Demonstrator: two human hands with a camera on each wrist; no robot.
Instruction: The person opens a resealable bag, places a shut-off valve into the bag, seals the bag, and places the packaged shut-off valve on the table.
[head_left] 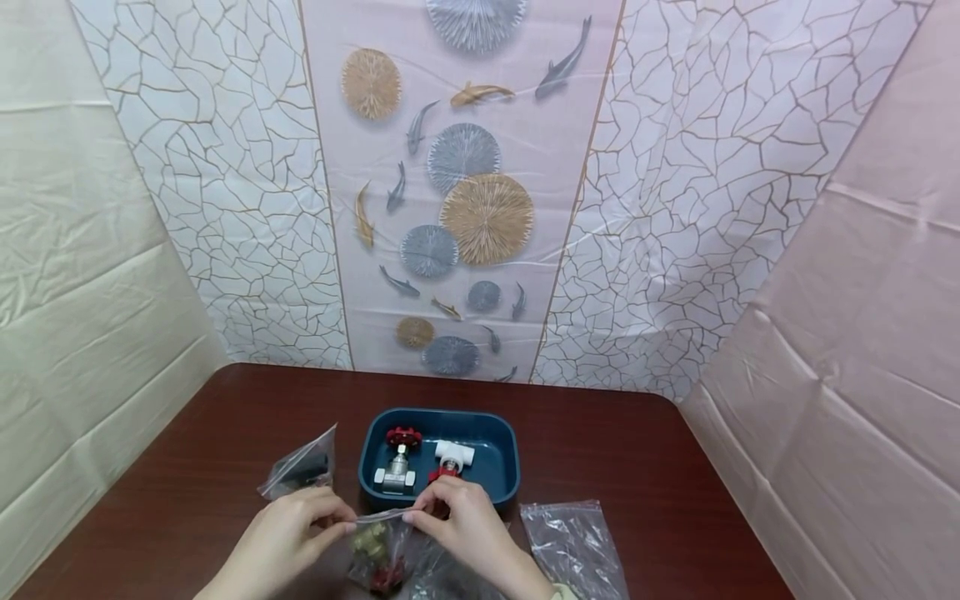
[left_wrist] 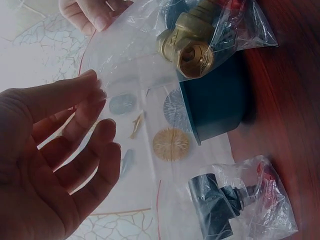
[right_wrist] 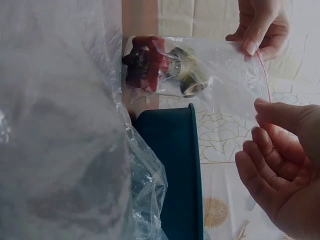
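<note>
A clear zip bag (right_wrist: 225,75) hangs between both hands, with a brass valve (left_wrist: 192,42) and its red handwheel (right_wrist: 145,64) inside. My left hand (head_left: 288,533) pinches one end of the bag's zip edge between thumb and forefinger. At the other end of that edge, my right hand (head_left: 468,525) pinches with thumb and forefinger. The edge is stretched nearly straight between them. Just behind the hands stands a blue tray (head_left: 491,425), holding a steel valve (head_left: 397,471) with a red handwheel and a white tee-shaped valve (head_left: 454,454) with a red handle, partly covered by the right hand.
Left of the tray, another zip bag (head_left: 311,458) holds a black tee-shaped valve (left_wrist: 212,205) with a red handle. A flattened clear bag (head_left: 573,542) lies on the dark red table (head_left: 600,450) at the right. More clear plastic (head_left: 442,571) lies under the right forearm.
</note>
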